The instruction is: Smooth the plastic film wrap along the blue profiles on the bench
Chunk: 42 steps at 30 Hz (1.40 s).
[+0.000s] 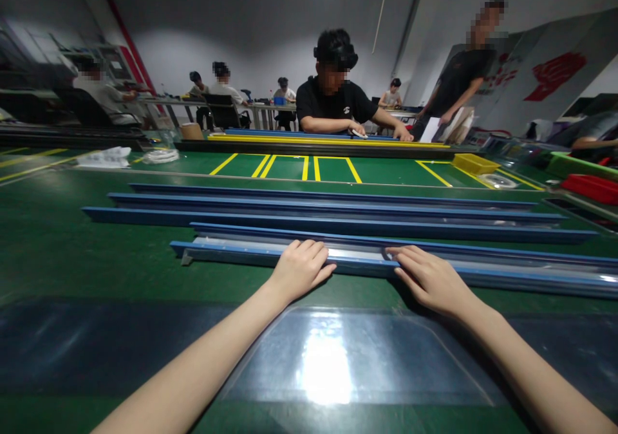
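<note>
A long blue channel profile point(251, 261) lies crosswise on the table in front of me, with a pale strip point(357, 252) along its inside. My left hand point(300, 268) is closed over its near wall, fingers curled inside and thumb on the outer side. Further right, my right hand point(431, 277) grips the same wall, its fingertips reaching into the channel beside a small dark spot. Both wrists come in from the bottom of the view. Just beyond lie more blue profiles point(338, 222), roughly parallel to this one.
A clear plastic sheet point(270, 357) lies flat on the green table point(145, 266) nearest me. Across the table, a co-worker point(333, 93) handles yellow and black profiles point(309, 145). A yellow tray point(476, 163) and red tray point(591, 188) stand at right. Another person point(458, 76) stands behind.
</note>
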{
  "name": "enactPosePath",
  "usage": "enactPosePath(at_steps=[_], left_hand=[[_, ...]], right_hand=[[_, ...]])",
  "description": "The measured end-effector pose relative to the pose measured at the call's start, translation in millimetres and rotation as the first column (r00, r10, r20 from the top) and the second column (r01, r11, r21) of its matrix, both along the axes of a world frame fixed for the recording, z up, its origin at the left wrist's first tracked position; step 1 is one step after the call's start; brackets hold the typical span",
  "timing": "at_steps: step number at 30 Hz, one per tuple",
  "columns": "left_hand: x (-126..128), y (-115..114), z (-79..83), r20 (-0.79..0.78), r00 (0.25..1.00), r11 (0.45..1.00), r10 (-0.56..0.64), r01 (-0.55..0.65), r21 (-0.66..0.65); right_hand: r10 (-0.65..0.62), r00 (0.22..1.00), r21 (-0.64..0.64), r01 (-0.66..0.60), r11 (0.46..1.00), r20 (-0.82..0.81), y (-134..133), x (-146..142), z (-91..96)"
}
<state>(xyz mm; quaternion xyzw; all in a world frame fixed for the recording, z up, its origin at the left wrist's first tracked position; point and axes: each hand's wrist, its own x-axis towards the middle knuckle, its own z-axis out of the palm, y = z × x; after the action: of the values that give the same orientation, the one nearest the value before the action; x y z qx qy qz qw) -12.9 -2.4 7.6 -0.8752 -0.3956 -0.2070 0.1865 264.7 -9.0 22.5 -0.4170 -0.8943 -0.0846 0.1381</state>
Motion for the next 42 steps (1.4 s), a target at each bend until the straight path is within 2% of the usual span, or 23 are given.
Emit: enactPosePath(at_steps=[8, 12, 18, 22, 28, 33, 42], left_hand=[[0, 0, 1.6, -0.032, 0.999, 0.999, 0.015, -0.016, -0.033], [-1, 1, 3.1, -0.041, 0.999, 0.998, 0.0, -0.003, -0.06], [-3, 2, 17.2, -0.039, 0.999, 0.981, 0.005, -0.013, -0.191], [-8, 1, 25.9, -0.075, 0.997, 0.967, 0.002, -0.021, -0.252], [-31, -4, 33.0, -0.048, 0.998, 0.964, 0.039, -0.05, -0.26], [-57, -10, 38.2, 0.023, 0.993, 0.958, 0.119, -0.108, -0.267], [-92, -12, 32.5, 0.1, 0.97, 0.96, 0.223, -0.201, -0.193]], right_hand=[[-0.016, 1.0, -0.026, 0.016, 1.0, 0.0, 0, 0, 0.5], [-0.025, 1.0, -0.081, 0.024, 0.996, -0.011, 2, 1, 2.1], [-0.045, 0.996, -0.125, 0.035, 0.992, -0.081, 2, -10, 8.4], [-0.045, 0.997, -0.133, 0.036, 0.99, -0.064, 2, -25, 10.8], [-0.028, 0.998, -0.151, 0.019, 0.988, -0.053, 6, -46, 12.5], [0.017, 0.996, -0.177, -0.031, 0.984, -0.083, 11, -69, 14.7], [0.075, 0.98, -0.204, -0.112, 0.973, -0.184, 17, -117, 20.2]])
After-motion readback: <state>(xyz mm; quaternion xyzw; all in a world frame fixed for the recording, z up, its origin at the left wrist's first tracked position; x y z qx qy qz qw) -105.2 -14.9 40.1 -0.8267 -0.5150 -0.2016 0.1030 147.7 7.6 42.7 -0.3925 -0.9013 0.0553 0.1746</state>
